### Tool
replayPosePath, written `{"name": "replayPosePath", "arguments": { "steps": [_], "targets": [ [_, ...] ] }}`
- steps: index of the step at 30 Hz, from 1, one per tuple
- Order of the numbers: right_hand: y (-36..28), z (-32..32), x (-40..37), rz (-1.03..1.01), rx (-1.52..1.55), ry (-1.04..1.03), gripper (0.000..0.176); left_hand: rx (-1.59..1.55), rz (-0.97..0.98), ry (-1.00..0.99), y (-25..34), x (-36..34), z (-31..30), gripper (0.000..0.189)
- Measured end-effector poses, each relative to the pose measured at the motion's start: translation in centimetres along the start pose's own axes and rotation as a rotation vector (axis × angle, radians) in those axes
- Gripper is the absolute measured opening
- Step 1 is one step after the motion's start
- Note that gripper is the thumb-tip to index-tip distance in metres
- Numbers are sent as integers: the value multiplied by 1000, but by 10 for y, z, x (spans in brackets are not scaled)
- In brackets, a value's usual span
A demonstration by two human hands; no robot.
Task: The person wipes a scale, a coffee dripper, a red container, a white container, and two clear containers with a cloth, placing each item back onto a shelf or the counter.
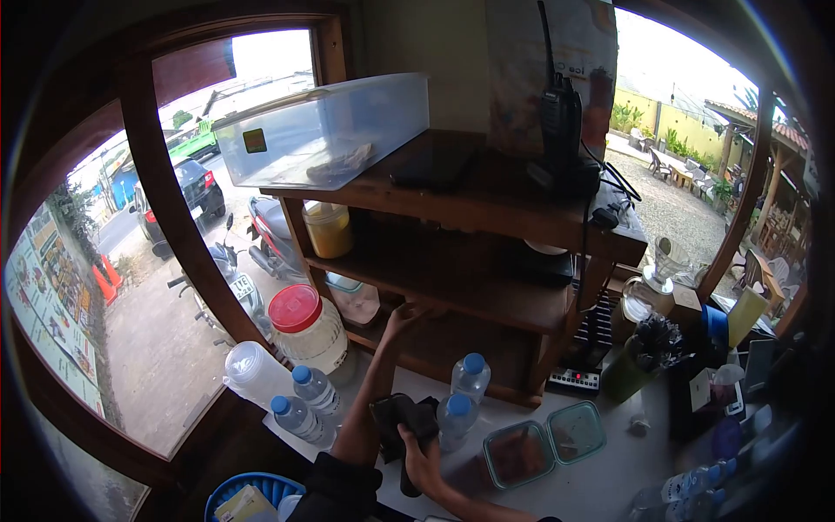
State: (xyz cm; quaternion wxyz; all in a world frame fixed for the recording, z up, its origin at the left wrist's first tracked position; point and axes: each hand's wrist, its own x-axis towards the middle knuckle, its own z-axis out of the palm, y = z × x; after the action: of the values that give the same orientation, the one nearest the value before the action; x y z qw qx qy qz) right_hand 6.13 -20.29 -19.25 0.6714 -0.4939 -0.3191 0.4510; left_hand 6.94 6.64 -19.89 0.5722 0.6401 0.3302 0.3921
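Observation:
My left hand reaches into the wooden shelf unit, its fingers stretched toward the right at the edge of the middle board, partly in shadow. Closer to me, my right hand is closed round a dark folded item with a soft-looking, uneven outline; I cannot tell what kind of thing it is. Two water bottles with blue caps stand just right of it, the nearer bottle beside the dark item. A food container with a teal rim lies further right, its lid next to it.
Left of my arms are a red-lidded jar, more bottles and plastic cups. A clear bin and a two-way radio top the shelf. A blue basket sits low left; a power strip lies right.

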Motion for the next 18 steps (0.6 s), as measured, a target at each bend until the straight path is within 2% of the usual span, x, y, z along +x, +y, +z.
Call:
{"name": "replayPosePath", "arguments": {
  "steps": [1, 4, 5, 8, 12, 15, 18],
  "targets": [
    [9, -4, 0, -43, -15, -18, 30, -77, 18, -76, 17, -16, -2, 63],
    [-14, -12, -16, -22, 5, -110, 24, -1, -20, -40, 83, -74, 8, 56],
    [-24, -16, -22, -84, -48, -149, 23, 33, -25, -84, 94, -87, 6, 59],
    [-57, -27, -37, -213, 24, -222, 22, 104, 91, -172, 120, -122, 2, 59],
    [-105, -48, -62, -376, 46, -107, 21, 154, 237, -280, 172, -168, 5, 49],
    [-130, -71, -77, -471, 13, -44, 19, 87, 264, -376, 188, -185, 14, 51],
    [-139, -107, -91, -392, -140, -42, 31, -19, 266, -480, 197, -197, 30, 52]
  ]
}}
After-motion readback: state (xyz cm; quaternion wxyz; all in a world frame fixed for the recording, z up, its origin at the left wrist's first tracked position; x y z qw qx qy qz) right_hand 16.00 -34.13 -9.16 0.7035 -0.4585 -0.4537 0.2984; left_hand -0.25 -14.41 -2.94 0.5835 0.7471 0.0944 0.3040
